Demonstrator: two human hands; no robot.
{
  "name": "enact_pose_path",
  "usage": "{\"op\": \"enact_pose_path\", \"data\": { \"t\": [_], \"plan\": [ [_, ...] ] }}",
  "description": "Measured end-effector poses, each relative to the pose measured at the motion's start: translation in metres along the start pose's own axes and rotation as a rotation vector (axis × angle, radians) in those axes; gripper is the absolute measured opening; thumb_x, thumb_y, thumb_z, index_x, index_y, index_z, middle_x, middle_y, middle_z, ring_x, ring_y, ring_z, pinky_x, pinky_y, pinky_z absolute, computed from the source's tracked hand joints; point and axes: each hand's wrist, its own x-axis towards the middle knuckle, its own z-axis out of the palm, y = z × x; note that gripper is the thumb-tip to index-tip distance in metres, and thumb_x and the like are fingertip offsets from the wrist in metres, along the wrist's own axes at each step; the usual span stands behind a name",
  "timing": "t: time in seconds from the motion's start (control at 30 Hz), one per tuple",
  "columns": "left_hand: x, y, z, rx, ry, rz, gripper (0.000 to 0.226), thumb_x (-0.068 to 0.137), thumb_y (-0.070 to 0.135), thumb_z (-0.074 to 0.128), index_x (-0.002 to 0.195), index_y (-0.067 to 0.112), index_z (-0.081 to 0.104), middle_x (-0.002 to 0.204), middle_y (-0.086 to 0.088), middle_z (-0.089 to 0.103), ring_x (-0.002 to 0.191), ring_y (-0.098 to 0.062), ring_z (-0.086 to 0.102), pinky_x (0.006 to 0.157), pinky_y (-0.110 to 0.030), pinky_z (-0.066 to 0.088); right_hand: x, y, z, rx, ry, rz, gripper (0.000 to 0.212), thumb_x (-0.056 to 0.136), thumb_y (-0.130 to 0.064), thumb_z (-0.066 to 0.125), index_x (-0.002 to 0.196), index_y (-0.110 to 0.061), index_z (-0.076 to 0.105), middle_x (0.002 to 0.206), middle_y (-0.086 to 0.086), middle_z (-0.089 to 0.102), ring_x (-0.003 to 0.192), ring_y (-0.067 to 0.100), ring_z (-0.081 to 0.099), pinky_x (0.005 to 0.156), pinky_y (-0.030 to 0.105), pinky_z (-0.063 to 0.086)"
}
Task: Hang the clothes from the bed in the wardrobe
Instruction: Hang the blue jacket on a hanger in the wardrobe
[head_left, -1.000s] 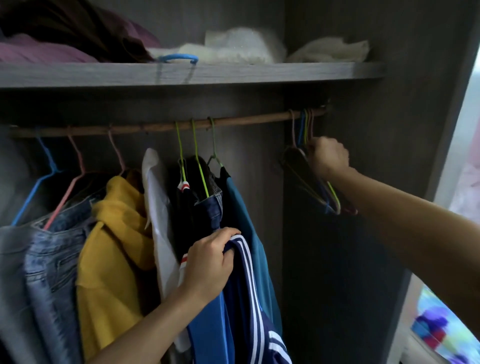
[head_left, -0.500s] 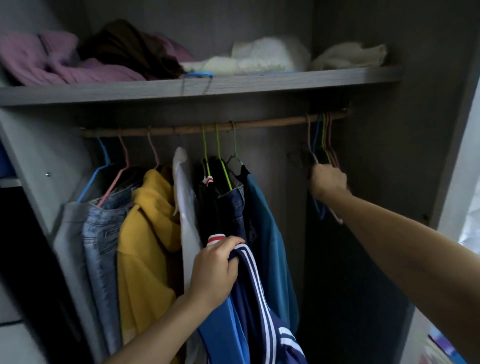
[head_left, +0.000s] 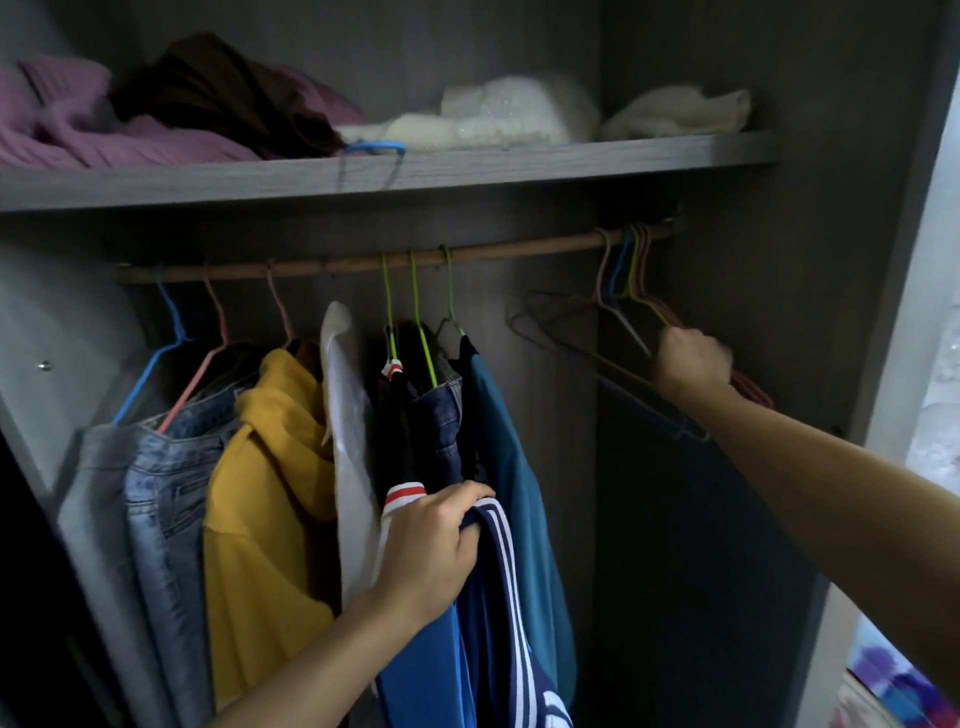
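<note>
Jacket (head_left: 493, 613), blue with white stripes, is held low in front of the hung clothes (head_left: 270, 467), the left hand (head_left: 431, 551) grip clamped on it. Spare hangers (head_left: 621, 312) at the rail's (head_left: 519, 253) right end are gripped by the right hand (head_left: 688, 364). Several garments are up already; this one is not yet hung.

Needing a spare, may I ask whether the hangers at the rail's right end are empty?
Empty: the hangers show bare wire only, no clothes; the right hand grips some.

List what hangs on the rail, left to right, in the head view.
From the left: jeans → yellow hoodie → white shirt → teal top → empty hangers, which the right hand grips. The left hand holds a striped jacket, not hung yet.
</note>
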Motion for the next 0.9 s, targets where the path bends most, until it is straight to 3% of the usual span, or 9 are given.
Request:
{"op": "enact_pose_path", "data": {
  "t": [0.07,0.2,0.33,0.43,0.6,0.67,0.8,0.9],
  "plan": [
    [0.004,0.000,0.006,-0.045,-0.024,-0.015,0.034,0.078,0.013,0.050,0.105,0.022,0.069,0.095,0.011,0.072,0.086,-0.005,0.062,0.073,-0.024,0.050,0.000,0.003,0.000,0.021,-0.037,0.010,0.006,0.092,-0.014,0.058,0.098,-0.011,0.059,0.076,0.003,0.049,0.076,0.024,0.054,0.070,0.040,0.047],
    [0.011,-0.001,0.010,-0.111,-0.059,-0.003,0.034,0.078,0.013,0.048,0.104,0.018,0.069,0.094,0.007,0.071,0.085,-0.011,0.064,0.074,-0.030,0.052,-0.005,0.007,0.007,0.107,-0.115,0.069,0.020,0.092,-0.033,0.061,0.101,-0.016,0.060,0.093,0.008,0.061,0.089,0.029,0.061,0.081,0.046,0.053],
    [0.014,-0.010,0.013,-0.121,-0.075,0.009,0.034,0.078,0.013,0.047,0.104,0.018,0.068,0.092,0.006,0.071,0.083,-0.014,0.065,0.071,-0.036,0.053,-0.010,0.015,0.019,0.175,-0.061,0.073,0.019,0.095,-0.024,0.056,0.112,-0.017,0.061,0.093,0.005,0.061,0.082,0.022,0.061,0.068,0.038,0.053],
    [0.015,-0.012,0.013,-0.136,-0.078,0.012,0.035,0.078,0.013,0.047,0.105,0.017,0.068,0.093,0.006,0.071,0.084,-0.013,0.065,0.072,-0.035,0.053,-0.013,0.014,0.018,0.164,-0.021,0.042,0.021,0.097,-0.020,0.052,0.118,-0.017,0.056,0.099,0.006,0.058,0.084,0.021,0.060,0.067,0.036,0.050],
    [0.014,-0.018,0.013,-0.149,-0.077,0.017,0.037,0.077,0.012,0.047,0.106,0.016,0.069,0.094,0.006,0.072,0.086,-0.010,0.064,0.074,-0.031,0.051,-0.011,0.008,0.016,0.041,0.025,0.152,0.025,0.094,-0.016,0.057,0.118,-0.012,0.054,0.118,0.014,0.049,0.098,0.035,0.059,0.081,0.046,0.047],
    [0.013,-0.019,0.013,-0.152,-0.091,0.007,0.037,0.077,0.012,0.046,0.106,0.017,0.069,0.095,0.006,0.072,0.087,-0.010,0.065,0.075,-0.030,0.052,-0.010,0.011,0.013,0.003,-0.021,0.193,0.022,0.093,-0.015,0.057,0.114,-0.011,0.058,0.107,0.013,0.057,0.097,0.032,0.061,0.082,0.045,0.049],
    [0.013,-0.021,0.011,-0.119,-0.081,0.013,0.034,0.078,0.009,0.050,0.105,0.019,0.069,0.096,0.009,0.072,0.095,-0.006,0.059,0.074,-0.002,0.038,-0.012,0.016,0.016,0.002,-0.030,0.172,0.018,0.093,-0.020,0.058,0.108,-0.011,0.061,0.084,0.004,0.054,0.077,0.021,0.054,0.069,0.034,0.044],
    [0.014,-0.021,0.011,-0.088,-0.080,0.018,0.035,0.079,0.014,0.049,0.106,0.024,0.069,0.096,0.014,0.072,0.095,-0.003,0.059,0.075,-0.005,0.039,-0.017,0.015,0.018,0.161,0.123,0.059,0.017,0.097,-0.029,0.051,0.103,-0.016,0.060,0.085,0.000,0.058,0.070,0.015,0.054,0.059,0.030,0.043]
  ]
}}
